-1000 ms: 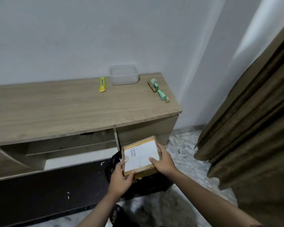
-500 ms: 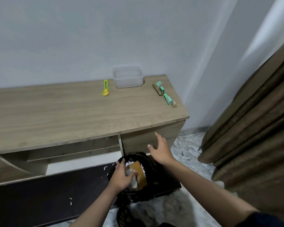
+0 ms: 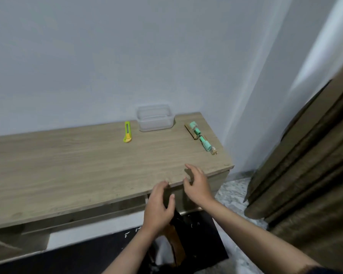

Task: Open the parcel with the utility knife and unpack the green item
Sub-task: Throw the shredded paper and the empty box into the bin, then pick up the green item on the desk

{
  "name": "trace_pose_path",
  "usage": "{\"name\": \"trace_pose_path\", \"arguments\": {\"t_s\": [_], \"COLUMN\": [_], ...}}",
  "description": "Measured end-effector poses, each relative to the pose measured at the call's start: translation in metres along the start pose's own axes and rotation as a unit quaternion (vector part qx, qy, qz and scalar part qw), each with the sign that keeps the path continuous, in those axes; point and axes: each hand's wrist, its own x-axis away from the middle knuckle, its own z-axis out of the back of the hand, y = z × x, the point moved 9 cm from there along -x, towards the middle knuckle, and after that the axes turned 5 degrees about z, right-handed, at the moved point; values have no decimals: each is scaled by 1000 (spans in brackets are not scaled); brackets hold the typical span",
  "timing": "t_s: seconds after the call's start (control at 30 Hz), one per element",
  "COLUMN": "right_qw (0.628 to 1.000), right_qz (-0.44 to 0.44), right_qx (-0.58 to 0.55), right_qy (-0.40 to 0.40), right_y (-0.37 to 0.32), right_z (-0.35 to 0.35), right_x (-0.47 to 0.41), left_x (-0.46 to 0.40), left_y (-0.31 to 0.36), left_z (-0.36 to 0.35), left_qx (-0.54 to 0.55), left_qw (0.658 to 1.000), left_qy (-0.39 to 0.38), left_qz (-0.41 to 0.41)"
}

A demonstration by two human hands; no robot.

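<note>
1. Left hand (image 3: pixel 158 206) sits just below centre of the frame, fingers loosely spread and holding nothing, fingertips up at the front edge of the bench (image 3: pixel 67 165).
2. Right hand (image 3: pixel 197 184) is right next to it on the right, also spread and empty, fingers hovering over the bench's front right corner area. The two hands are close but not touching.
3. Straight below the left wrist, bottom centre of the frame, there's the brown parcel (image 3: pixel 174 240) standing on edge inside a black bag (image 3: pixel 204 234) on the floor. Partly hidden by the forearm, so can't say much about its state.
4. Further up on the bench, toward the back by the wall: a yellow-green utility knife (image 3: pixel 127 132) lying flat, pretty much centre of the frame.
5. Just right of the knife is a clear plastic tub (image 3: pixel 155 118) pushed against the wall.
6. Right of the tub, near the bench's right end, the green item (image 3: pixel 201 137) lies at a diagonal, with some gold-brown wrapping alongside it.
7. Far right of the frame is a brown curtain (image 3: pixel 305 175), with speckled floor (image 3: pixel 234 186) below the bench end.
</note>
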Motion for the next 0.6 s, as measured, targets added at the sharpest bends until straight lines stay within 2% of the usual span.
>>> {"name": "trace_pose_path", "arguments": {"t_s": [0.07,0.17,0.43,0.6], "right_qw": [1000,999,987,982], "right_qz": [-6,-18,-83,-113], "right_qx": [-5,-4,80,148], "right_qy": [15,30,111,32], "right_y": [3,10,56,100], "right_z": [4,12,56,58], "right_x": [-10,-26,-97,-137], "left_x": [-18,-48,-130,-153], "left_y": [2,-3,-35,-51], "left_z": [1,4,-9,-28], "left_qx": [0,0,-164,-255], "left_qw": [1000,1000,984,960], "left_qy": [4,22,-5,-31], "left_qz": [-23,-15,63,108]}}
